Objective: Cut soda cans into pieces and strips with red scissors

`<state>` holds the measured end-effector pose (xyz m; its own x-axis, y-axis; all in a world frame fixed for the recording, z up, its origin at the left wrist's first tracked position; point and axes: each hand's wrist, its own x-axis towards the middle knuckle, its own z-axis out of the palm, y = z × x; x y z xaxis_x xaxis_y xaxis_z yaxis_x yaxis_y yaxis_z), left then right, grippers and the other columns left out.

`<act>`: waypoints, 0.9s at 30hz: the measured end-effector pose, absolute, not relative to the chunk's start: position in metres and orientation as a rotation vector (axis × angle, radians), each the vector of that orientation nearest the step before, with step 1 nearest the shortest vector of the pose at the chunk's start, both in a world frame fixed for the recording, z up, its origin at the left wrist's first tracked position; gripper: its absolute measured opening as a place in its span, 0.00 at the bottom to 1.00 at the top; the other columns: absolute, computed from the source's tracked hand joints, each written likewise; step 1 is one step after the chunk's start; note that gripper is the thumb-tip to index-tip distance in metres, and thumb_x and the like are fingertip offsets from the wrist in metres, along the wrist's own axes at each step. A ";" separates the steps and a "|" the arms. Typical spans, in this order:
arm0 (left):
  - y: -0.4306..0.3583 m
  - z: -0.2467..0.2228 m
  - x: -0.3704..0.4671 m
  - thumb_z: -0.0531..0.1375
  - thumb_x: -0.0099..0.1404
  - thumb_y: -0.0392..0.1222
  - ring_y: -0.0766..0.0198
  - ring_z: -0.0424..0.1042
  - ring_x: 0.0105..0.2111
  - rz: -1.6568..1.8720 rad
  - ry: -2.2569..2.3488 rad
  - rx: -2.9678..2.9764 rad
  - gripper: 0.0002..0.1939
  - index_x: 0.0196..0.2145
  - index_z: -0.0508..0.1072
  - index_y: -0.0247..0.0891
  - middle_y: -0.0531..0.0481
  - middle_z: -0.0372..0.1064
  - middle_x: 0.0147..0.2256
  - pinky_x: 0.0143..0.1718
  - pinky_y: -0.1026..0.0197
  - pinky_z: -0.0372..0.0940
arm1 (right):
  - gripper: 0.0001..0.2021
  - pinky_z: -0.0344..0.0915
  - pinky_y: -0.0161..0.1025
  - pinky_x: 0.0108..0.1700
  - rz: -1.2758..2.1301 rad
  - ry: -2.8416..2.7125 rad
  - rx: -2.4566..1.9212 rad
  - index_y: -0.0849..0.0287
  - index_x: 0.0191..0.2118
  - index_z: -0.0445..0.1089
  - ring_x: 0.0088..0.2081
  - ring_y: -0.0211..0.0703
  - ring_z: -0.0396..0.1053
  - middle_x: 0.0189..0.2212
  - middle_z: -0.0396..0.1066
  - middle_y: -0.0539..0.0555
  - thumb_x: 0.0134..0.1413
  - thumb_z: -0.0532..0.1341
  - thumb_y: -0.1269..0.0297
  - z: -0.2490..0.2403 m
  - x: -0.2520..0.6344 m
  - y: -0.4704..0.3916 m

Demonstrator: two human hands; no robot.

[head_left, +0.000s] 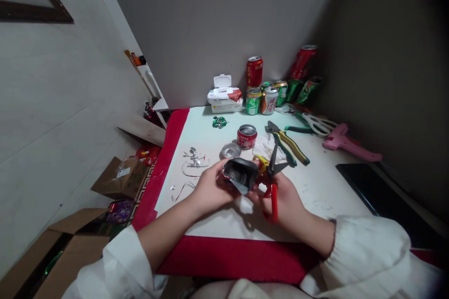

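A cut-open can (240, 175), its dark hollow inside facing up, is held over the white table top. Around its left side wraps my left hand (214, 186). My right hand (283, 200) holds scissors (274, 203) with red and yellow handles, their blades apart and pointing away from me. The fingers of this hand also reach the can's right side. Just beyond the can lie a round can end (231, 151) and a short red can piece (247, 137). Thin metal scraps (194, 159) are scattered to the left.
Pliers (289, 144) lie beside a crumpled white tissue (264, 145). Green bits (219, 122) sit near a wipes pack (225, 99). Several cans (268, 101) stand at the back. A pink glue gun (351, 144), white-handled scissors (319, 124) and a black tablet (379, 196) are at the right.
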<state>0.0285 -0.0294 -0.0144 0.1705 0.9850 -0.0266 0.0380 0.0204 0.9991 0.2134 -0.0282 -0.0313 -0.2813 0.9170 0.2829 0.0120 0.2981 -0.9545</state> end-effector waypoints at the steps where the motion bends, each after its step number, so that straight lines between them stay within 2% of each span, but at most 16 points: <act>1: -0.031 -0.017 0.031 0.74 0.45 0.36 0.48 0.77 0.49 1.108 1.152 1.323 0.39 0.56 0.70 0.40 0.41 0.76 0.51 0.52 0.47 0.70 | 0.26 0.73 0.49 0.48 1.107 -1.570 -0.894 0.51 0.53 0.66 0.42 0.51 0.74 0.46 0.74 0.56 0.50 0.72 0.55 -0.036 0.212 -0.030; 3: -0.035 -0.024 0.033 0.76 0.42 0.40 0.45 0.75 0.53 1.152 1.314 1.474 0.45 0.59 0.68 0.42 0.41 0.75 0.53 0.56 0.44 0.68 | 0.27 0.73 0.50 0.49 1.065 -1.548 -0.925 0.50 0.55 0.65 0.44 0.52 0.74 0.49 0.73 0.57 0.51 0.72 0.56 -0.043 0.209 -0.032; 6: -0.040 -0.028 0.032 0.76 0.45 0.45 0.43 0.75 0.52 1.142 1.426 1.653 0.42 0.57 0.69 0.40 0.39 0.75 0.52 0.58 0.42 0.67 | 0.30 0.73 0.49 0.49 1.100 -1.566 -0.897 0.50 0.55 0.63 0.44 0.51 0.74 0.50 0.73 0.57 0.48 0.74 0.58 -0.048 0.206 -0.034; 9: -0.041 -0.023 0.027 0.75 0.48 0.45 0.44 0.75 0.53 1.172 1.309 1.705 0.39 0.57 0.69 0.39 0.39 0.75 0.53 0.58 0.44 0.68 | 0.29 0.72 0.49 0.52 1.141 -1.620 -0.772 0.51 0.51 0.63 0.47 0.52 0.73 0.52 0.72 0.57 0.45 0.76 0.58 -0.043 0.207 -0.032; 12: -0.039 -0.016 0.019 0.74 0.47 0.41 0.44 0.73 0.57 1.177 1.161 1.801 0.40 0.58 0.69 0.39 0.38 0.72 0.57 0.63 0.44 0.64 | 0.25 0.72 0.50 0.54 1.166 -1.672 -0.730 0.51 0.48 0.65 0.50 0.54 0.73 0.52 0.72 0.57 0.47 0.75 0.57 -0.033 0.211 -0.029; 14: -0.035 -0.013 0.013 0.74 0.47 0.38 0.42 0.67 0.63 1.136 1.040 1.956 0.40 0.58 0.69 0.41 0.39 0.69 0.60 0.68 0.41 0.56 | 0.25 0.70 0.52 0.58 1.172 -1.707 -0.705 0.50 0.51 0.65 0.54 0.55 0.72 0.55 0.71 0.58 0.49 0.73 0.59 -0.028 0.215 -0.027; 16: -0.031 -0.012 0.008 0.73 0.46 0.38 0.41 0.62 0.66 1.049 0.945 2.057 0.42 0.59 0.68 0.43 0.40 0.68 0.61 0.72 0.38 0.47 | 0.32 0.65 0.54 0.64 1.198 -1.727 -0.640 0.50 0.58 0.62 0.61 0.56 0.68 0.62 0.66 0.59 0.49 0.73 0.62 -0.025 0.217 -0.027; 18: -0.029 -0.014 0.006 0.73 0.46 0.40 0.41 0.61 0.66 0.961 0.901 2.071 0.42 0.60 0.68 0.43 0.40 0.69 0.60 0.72 0.37 0.45 | 0.38 0.61 0.53 0.66 1.251 -1.749 -0.588 0.50 0.64 0.59 0.65 0.57 0.64 0.66 0.61 0.60 0.49 0.73 0.66 -0.023 0.218 -0.027; 20: -0.029 -0.016 0.005 0.73 0.46 0.42 0.40 0.61 0.66 0.923 0.912 2.067 0.43 0.61 0.68 0.42 0.40 0.68 0.61 0.72 0.38 0.46 | 0.39 0.64 0.51 0.65 1.269 -1.775 -0.589 0.50 0.65 0.58 0.63 0.55 0.66 0.65 0.64 0.59 0.48 0.71 0.69 -0.021 0.217 -0.028; 22: -0.030 -0.018 0.008 0.73 0.46 0.43 0.40 0.58 0.68 0.934 0.960 2.075 0.46 0.63 0.66 0.42 0.39 0.64 0.64 0.72 0.38 0.46 | 0.36 0.69 0.48 0.59 1.236 -1.794 -0.624 0.51 0.63 0.61 0.58 0.55 0.71 0.59 0.70 0.58 0.47 0.70 0.70 -0.020 0.216 -0.030; 25: -0.032 -0.022 0.013 0.73 0.45 0.40 0.40 0.56 0.69 1.008 1.061 2.054 0.51 0.66 0.62 0.42 0.38 0.58 0.68 0.72 0.39 0.47 | 0.32 0.72 0.46 0.51 1.122 -1.755 -0.779 0.52 0.56 0.64 0.52 0.55 0.74 0.51 0.74 0.57 0.44 0.72 0.66 -0.020 0.213 -0.033; 27: -0.032 -0.024 0.017 0.73 0.46 0.38 0.41 0.58 0.68 1.058 1.100 2.038 0.51 0.66 0.61 0.41 0.38 0.58 0.68 0.72 0.39 0.48 | 0.31 0.73 0.46 0.48 1.058 -1.698 -0.908 0.53 0.53 0.63 0.48 0.55 0.74 0.48 0.74 0.57 0.42 0.74 0.62 -0.022 0.210 -0.035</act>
<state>0.0168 -0.0320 -0.0239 0.3430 0.8652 0.3657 0.3992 -0.4866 0.7770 0.2102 -0.0345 -0.0222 -0.3153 0.8967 0.3107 0.1162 0.3614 -0.9252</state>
